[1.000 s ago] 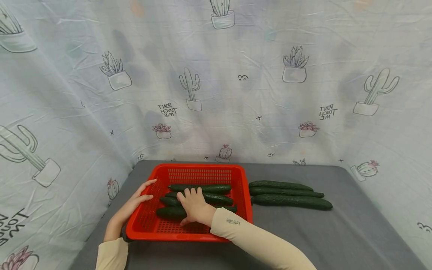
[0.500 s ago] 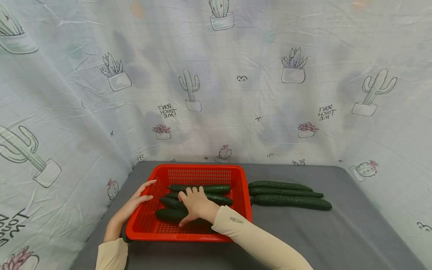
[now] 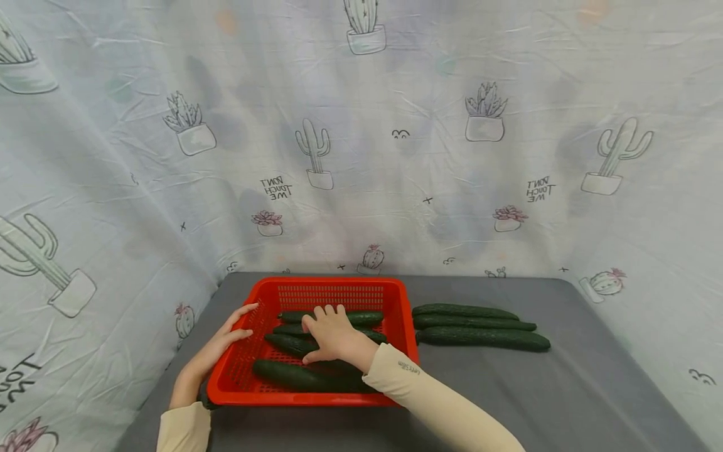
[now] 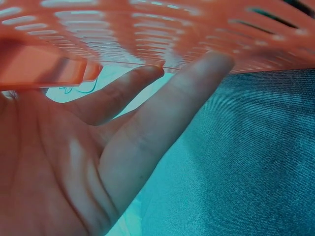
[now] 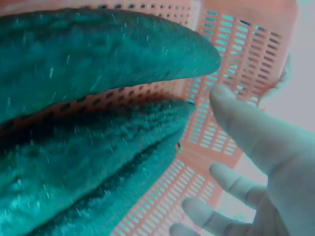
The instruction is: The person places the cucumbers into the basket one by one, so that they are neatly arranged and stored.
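The right sleeve (image 3: 443, 402) bears small dark print near the cuff that looks like "LetsSlim". On the pale cloth (image 3: 369, 188) behind, the words "DON'T" and "TOUCH", with a shorter word below, stand in turned letters at two places; a third patch of lettering at the lower left is partly cut off. Potted cacti and succulents are drawn around them.

One red slotted basket (image 3: 299, 398) sits on the grey worktop (image 3: 486, 402). In it lie at least four cucumbers (image 3: 302, 378): one near the front wall, two close together in the middle and one towards the back. Three loose cucumbers (image 3: 486, 338) lie side by side on the worktop, just right of the basket, so seven can be counted.

The left hand (image 3: 211, 351) is at the basket's left side, its fingers spread and extended along the outside. The right hand (image 3: 339, 342) is over the middle cucumbers, thumb apart and fingers spread, gripping none; whether it touches one, I cannot tell.
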`<state>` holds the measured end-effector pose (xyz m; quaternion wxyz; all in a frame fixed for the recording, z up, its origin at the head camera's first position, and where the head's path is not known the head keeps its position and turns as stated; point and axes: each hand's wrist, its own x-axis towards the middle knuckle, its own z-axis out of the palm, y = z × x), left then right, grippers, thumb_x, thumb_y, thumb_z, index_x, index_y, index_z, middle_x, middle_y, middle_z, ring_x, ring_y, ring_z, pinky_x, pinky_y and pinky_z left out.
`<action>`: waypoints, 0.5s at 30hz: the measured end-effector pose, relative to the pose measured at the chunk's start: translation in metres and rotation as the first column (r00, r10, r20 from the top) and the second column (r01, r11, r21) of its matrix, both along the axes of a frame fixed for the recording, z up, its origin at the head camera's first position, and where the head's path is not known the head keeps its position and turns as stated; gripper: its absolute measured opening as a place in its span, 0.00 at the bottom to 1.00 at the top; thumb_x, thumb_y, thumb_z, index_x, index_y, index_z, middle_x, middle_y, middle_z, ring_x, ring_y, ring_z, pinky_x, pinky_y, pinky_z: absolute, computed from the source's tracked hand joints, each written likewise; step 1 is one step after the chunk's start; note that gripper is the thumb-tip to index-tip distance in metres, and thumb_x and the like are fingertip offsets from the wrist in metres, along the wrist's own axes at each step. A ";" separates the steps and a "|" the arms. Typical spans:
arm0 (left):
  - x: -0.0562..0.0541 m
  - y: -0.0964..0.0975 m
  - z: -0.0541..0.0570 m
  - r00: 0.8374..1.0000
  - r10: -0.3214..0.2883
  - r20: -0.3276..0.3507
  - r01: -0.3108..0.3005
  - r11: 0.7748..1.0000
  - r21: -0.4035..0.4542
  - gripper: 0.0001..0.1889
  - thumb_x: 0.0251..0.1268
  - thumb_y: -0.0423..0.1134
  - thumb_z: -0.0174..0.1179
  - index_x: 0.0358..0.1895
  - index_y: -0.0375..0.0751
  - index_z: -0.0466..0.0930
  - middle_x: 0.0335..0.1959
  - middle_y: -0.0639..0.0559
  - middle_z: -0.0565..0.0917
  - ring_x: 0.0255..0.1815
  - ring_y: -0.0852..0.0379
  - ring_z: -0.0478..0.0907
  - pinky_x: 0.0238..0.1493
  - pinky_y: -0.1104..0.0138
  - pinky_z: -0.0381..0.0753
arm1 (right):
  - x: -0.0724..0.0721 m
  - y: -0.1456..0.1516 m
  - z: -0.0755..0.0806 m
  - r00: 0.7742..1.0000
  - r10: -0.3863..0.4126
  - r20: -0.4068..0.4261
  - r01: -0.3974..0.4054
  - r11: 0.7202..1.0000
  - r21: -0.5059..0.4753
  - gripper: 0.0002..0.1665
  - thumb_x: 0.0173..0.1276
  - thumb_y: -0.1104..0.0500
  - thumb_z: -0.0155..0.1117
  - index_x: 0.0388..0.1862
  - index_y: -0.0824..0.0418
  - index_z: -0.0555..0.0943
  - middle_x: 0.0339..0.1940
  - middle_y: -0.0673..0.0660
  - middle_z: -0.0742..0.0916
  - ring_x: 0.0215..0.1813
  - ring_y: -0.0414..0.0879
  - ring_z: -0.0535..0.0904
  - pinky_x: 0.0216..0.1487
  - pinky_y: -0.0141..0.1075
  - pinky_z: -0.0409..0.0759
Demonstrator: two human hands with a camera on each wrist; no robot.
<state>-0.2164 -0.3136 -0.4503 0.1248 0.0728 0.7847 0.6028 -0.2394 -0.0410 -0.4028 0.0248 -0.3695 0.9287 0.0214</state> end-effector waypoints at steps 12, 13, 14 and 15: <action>0.001 -0.002 0.000 1.000 -0.014 0.014 0.014 1.000 0.016 0.30 0.72 0.43 0.43 0.73 0.55 0.43 0.72 0.43 0.46 0.61 0.43 0.66 0.50 0.60 0.76 | 0.005 0.019 0.021 1.000 -0.005 -0.013 0.004 0.996 -0.084 0.25 0.55 0.33 0.61 0.45 0.44 0.70 0.44 0.49 0.73 0.43 0.46 0.64 0.42 0.39 0.59; 0.001 -0.001 0.000 1.000 -0.012 0.013 0.012 1.000 0.014 0.30 0.72 0.43 0.43 0.73 0.55 0.43 0.72 0.43 0.45 0.61 0.43 0.66 0.50 0.60 0.76 | 0.005 0.021 0.023 1.000 -0.007 -0.013 0.006 0.996 -0.093 0.25 0.56 0.33 0.61 0.45 0.44 0.71 0.44 0.50 0.73 0.43 0.46 0.65 0.42 0.39 0.59; 0.001 -0.001 0.000 1.000 -0.013 0.017 0.013 1.000 0.019 0.30 0.72 0.43 0.43 0.73 0.55 0.42 0.72 0.43 0.46 0.61 0.42 0.66 0.50 0.60 0.76 | 0.005 0.022 0.025 1.000 -0.007 -0.015 0.006 0.995 -0.098 0.25 0.56 0.33 0.61 0.45 0.44 0.71 0.44 0.50 0.73 0.43 0.46 0.65 0.42 0.40 0.59; 0.002 -0.001 0.001 1.000 -0.013 0.019 0.013 1.000 0.020 0.30 0.72 0.43 0.43 0.73 0.56 0.43 0.72 0.43 0.46 0.61 0.42 0.66 0.50 0.60 0.76 | 0.005 0.025 0.027 1.000 -0.009 -0.018 0.007 0.995 -0.100 0.25 0.56 0.33 0.60 0.46 0.44 0.71 0.44 0.49 0.73 0.43 0.46 0.65 0.43 0.39 0.59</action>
